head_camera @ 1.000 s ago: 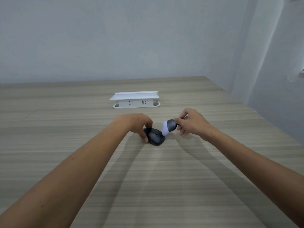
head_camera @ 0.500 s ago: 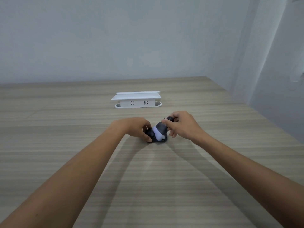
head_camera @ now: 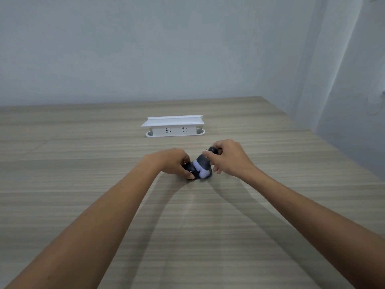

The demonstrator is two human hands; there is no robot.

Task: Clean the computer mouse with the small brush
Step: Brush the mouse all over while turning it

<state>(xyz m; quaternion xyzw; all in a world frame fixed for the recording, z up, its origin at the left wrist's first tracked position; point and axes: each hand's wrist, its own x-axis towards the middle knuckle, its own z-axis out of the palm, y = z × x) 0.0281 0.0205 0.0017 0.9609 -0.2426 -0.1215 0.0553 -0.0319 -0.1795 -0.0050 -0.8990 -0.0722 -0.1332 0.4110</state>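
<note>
A dark computer mouse point(head_camera: 191, 168) lies on the wooden table point(head_camera: 187, 226), mostly hidden by the brush and my fingers. My left hand point(head_camera: 174, 162) grips the mouse from its left side, thumb at the near edge. My right hand point(head_camera: 228, 158) holds a small brush point(head_camera: 203, 163) with a dark grey body and pale lilac bristles. The bristles press down on the mouse's top and right side. The brush's dark end sticks out above my right fingers.
A white socket box point(head_camera: 174, 126) with a flat lid stands on the table behind the hands. The table's right edge point(head_camera: 325, 142) runs diagonally toward a grey wall and a pale curtain on the right.
The brush has swung from the mouse's right side onto its top, and its bristles now spread over the mouse. My right hand moved left toward my left hand, which stayed on the mouse.
</note>
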